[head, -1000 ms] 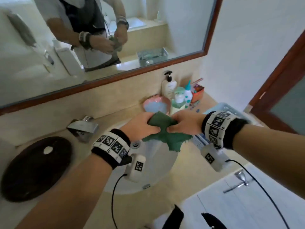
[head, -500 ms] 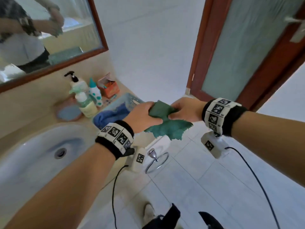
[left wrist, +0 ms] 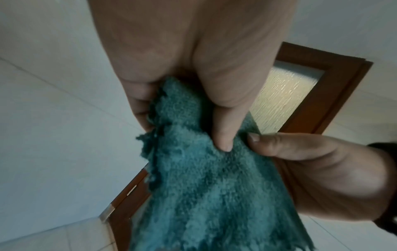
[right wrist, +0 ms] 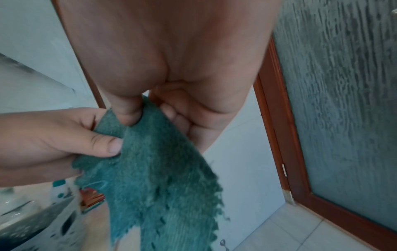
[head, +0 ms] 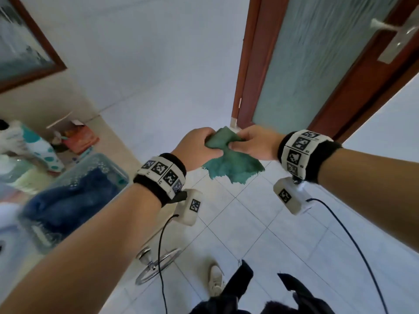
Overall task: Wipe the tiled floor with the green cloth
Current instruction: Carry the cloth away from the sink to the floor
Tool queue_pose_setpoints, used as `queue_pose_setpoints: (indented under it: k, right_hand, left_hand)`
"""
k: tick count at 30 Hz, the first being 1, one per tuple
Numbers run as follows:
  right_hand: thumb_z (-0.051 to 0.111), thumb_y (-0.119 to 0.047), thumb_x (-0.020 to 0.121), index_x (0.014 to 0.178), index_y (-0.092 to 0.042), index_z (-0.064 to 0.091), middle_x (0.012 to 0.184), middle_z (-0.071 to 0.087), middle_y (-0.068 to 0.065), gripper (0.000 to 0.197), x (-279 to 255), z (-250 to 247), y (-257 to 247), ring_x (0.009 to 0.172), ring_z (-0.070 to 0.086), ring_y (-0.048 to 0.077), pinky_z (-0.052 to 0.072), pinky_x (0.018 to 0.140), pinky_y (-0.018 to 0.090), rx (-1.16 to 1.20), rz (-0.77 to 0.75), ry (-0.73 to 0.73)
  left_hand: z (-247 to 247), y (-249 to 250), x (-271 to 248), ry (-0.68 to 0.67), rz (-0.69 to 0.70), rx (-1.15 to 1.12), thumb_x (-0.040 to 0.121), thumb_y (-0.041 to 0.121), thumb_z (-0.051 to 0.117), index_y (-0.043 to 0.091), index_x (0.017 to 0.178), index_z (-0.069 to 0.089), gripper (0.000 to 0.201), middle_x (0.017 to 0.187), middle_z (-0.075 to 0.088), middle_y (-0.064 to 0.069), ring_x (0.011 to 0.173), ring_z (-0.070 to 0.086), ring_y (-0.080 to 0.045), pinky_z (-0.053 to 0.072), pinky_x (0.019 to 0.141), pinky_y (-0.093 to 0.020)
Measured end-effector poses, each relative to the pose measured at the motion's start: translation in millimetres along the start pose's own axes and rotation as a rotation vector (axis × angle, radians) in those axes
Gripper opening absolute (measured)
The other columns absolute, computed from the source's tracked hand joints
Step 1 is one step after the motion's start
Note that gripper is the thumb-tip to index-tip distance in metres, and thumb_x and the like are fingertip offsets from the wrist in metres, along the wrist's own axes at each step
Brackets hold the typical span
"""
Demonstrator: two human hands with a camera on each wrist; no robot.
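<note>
Teal-green cloth (head: 229,164), fuzzy nap, over pale white-grey floor tiles (head: 283,234) with thin dark grout lines. At one o'clock, reddish-brown door frame (head: 247,64) around frosted, rippled blue-grey glass (head: 317,53). At nine o'clock, dark blue fabric (head: 68,200) in a clear bin, and possibly a white bottle (head: 43,150) with teal dots, blurred.

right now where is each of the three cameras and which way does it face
Head: worn on the head, facing down at the left hand, right hand, both forearms, the green cloth and the tiled floor.
Left wrist: looks along the left palm at the cloth, door behind.
Right wrist: looks along the right palm at the cloth, door beside.
All views share the cloth and both hands.
</note>
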State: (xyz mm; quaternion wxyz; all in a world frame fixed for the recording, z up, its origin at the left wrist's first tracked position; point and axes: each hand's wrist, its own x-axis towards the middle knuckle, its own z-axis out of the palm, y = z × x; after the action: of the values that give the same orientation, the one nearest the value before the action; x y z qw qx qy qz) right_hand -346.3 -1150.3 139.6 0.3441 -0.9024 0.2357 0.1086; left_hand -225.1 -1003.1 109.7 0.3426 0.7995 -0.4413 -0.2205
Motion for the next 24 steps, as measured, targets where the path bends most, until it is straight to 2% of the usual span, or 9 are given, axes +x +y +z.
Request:
queue_pose_setpoints:
  k: [2,4,7,9,10,13,18,22,24]
  right_hand:
    - [0.058,-0.041,0.095,0.096,-0.003,0.069,0.091,0.072,0.017,0.039,18.2,-22.4,17.5,0.078,0.068,0.031,0.056,0.086,0.044,0.021,0.003,-0.019]
    - [0.058,-0.041,0.094,0.098,-0.005,0.071,0.099,0.072,0.019,0.038,34.2,-43.3,29.7,0.091,0.069,0.035,0.054,0.091,0.05,0.037,0.001,-0.034]
    - [0.058,-0.038,0.096,0.096,-0.01,0.073,0.089,0.075,0.01,0.031,61.6,-70.5,50.5,0.078,0.072,0.019,0.057,0.086,0.037,0.042,-0.026,-0.061]
    - [0.058,-0.035,0.098,0.092,-0.01,0.073,0.066,0.067,-0.001,0.03,78.4,-85.6,64.2,0.052,0.058,0.0,0.051,0.065,0.018,0.004,-0.036,-0.057]
    - [0.057,-0.033,0.099,0.092,-0.009,0.072,0.062,0.063,-0.002,0.029,87.0,-92.7,71.3,0.048,0.053,-0.001,0.048,0.059,0.015,-0.004,-0.046,-0.066]
    - [0.057,-0.028,0.099,0.097,-0.011,0.074,0.079,0.072,0.007,0.024,114.0,-114.5,97.7,0.062,0.06,0.008,0.055,0.071,0.029,0.015,-0.119,-0.124]
    - [0.055,-0.027,0.1,0.096,-0.004,0.071,0.073,0.063,0.007,0.028,152.9,-156.3,131.8,0.06,0.055,0.014,0.046,0.063,0.027,-0.109,-0.226,-0.197]
    - [0.053,-0.028,0.101,0.104,-0.011,0.072,0.096,0.073,0.006,0.025,178.1,-169.7,145.0,0.087,0.068,0.021,0.054,0.086,0.035,-0.125,-0.281,-0.255]
    - [0.052,-0.029,0.102,0.106,-0.011,0.072,0.098,0.073,0.006,0.027,190.1,-168.8,146.7,0.091,0.069,0.022,0.055,0.089,0.037,-0.139,-0.296,-0.283]
  left_hand:
    - [2.6,4.5,30.0,0.012,-0.003,0.01,0.082,0.017,0.074,0.013,0.088,0.06,0.015,0.076,0.059,0.004,0.067,0.054,-0.01,0.039,0.056,-0.015]
    - [5.0,8.8,55.7,0.055,-0.015,0.016,0.083,0.017,0.073,0.013,0.087,0.06,0.014,0.072,0.057,0.006,0.062,0.052,-0.006,0.037,0.05,-0.009]
    - [13.7,14.4,88.3,0.056,-0.03,0.057,0.085,0.017,0.071,0.011,0.088,0.06,0.013,0.074,0.057,0.003,0.063,0.051,-0.008,0.037,0.051,-0.012]
    - [22.7,17.2,109.1,0.064,-0.048,0.071,0.086,0.017,0.07,0.011,0.087,0.059,0.012,0.075,0.057,0.002,0.065,0.051,-0.01,0.037,0.055,-0.018]
    - [27.8,19.2,119.8,0.077,-0.064,0.067,0.086,0.016,0.069,0.009,0.087,0.059,0.012,0.075,0.057,0.001,0.066,0.051,-0.012,0.038,0.057,-0.021]
    - [45.5,29.8,148.3,0.121,-0.116,0.067,0.085,0.014,0.069,0.006,0.088,0.061,0.012,0.077,0.058,-0.002,0.069,0.052,-0.017,0.04,0.061,-0.028]
    - [78.0,42.4,181.4,0.244,-0.261,0.055,0.083,0.019,0.071,0.018,0.105,0.059,0.025,0.095,0.065,0.002,0.087,0.061,-0.017,0.05,0.078,-0.029]
    - [102.4,41.8,181.9,0.343,-0.4,0.108,0.09,0.031,0.068,0.021,0.125,0.053,0.04,0.107,0.058,0.009,0.097,0.056,-0.011,0.045,0.086,-0.025]
    - [110.6,36.3,177.5,0.367,-0.461,0.113,0.091,0.032,0.065,0.023,0.13,0.05,0.043,0.11,0.055,0.01,0.103,0.055,-0.012,0.042,0.089,-0.025]
